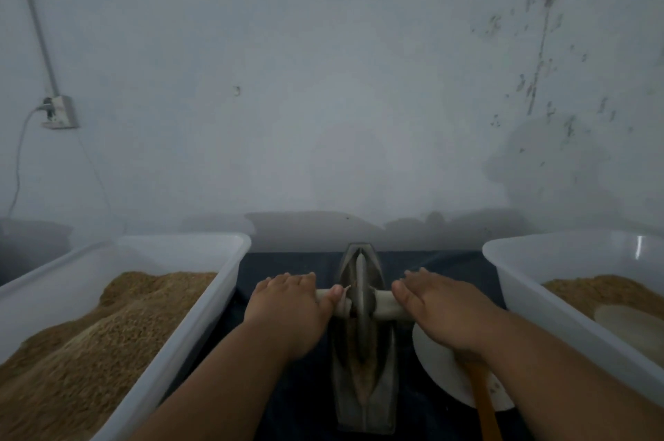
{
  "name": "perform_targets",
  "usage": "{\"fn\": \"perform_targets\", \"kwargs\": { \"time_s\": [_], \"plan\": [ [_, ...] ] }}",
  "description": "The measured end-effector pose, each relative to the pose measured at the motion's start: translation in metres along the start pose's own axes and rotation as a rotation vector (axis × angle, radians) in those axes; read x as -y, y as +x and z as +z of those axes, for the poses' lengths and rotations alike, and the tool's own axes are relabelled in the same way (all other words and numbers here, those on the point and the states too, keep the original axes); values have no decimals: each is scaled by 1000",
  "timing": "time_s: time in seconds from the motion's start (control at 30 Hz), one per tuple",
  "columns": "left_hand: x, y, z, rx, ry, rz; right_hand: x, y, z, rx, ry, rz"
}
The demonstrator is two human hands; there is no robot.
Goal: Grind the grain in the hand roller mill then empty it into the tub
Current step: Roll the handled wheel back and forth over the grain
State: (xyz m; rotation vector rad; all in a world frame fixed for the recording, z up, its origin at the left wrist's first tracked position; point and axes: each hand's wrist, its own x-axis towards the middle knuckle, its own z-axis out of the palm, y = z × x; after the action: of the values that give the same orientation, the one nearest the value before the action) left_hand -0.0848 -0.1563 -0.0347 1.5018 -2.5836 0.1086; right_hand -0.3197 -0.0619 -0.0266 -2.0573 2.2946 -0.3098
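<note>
Left hand [287,306] and right hand [440,309], flat open grips, press the axle [386,304]; wheel [361,291] sits between them, likely balancing the load.

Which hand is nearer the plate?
Right. The right hand is over the plate's rim; the left hand is across the mill, away from it.

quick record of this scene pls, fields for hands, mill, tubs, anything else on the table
left hand: palm down on the left end of the roller axle, fingers stretched forward
right hand: flat on the axle's right end
mill trough: boat-shaped metal, roller wheel upright in its groove
left tub: white, heaped with brown grain
right tub: white, lower brown fill
plate: white, right of the trough, wooden spoon on it
surface: dark cloth
</note>
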Motion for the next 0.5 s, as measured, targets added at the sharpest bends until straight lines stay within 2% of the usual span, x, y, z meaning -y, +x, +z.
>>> {"fn": "perform_targets", "kwargs": {
  "time_s": [0.13, 0.27, 0.37, 0.5],
  "plan": [
    [-1, 45, 0, 121, 23, -5, -10, 40, 3, -22, -68, 37],
    [1, 68, 4, 90, -74, -65, -17, 64, 5, -67, -115, 75],
    [0, 69, 1, 92, -66, -49, -15, 67, 5, -88, -128, 77],
    [4, 52, -1, 177, 2, 19, -6, 53, 1, -38, -130, 48]
  ]
}}
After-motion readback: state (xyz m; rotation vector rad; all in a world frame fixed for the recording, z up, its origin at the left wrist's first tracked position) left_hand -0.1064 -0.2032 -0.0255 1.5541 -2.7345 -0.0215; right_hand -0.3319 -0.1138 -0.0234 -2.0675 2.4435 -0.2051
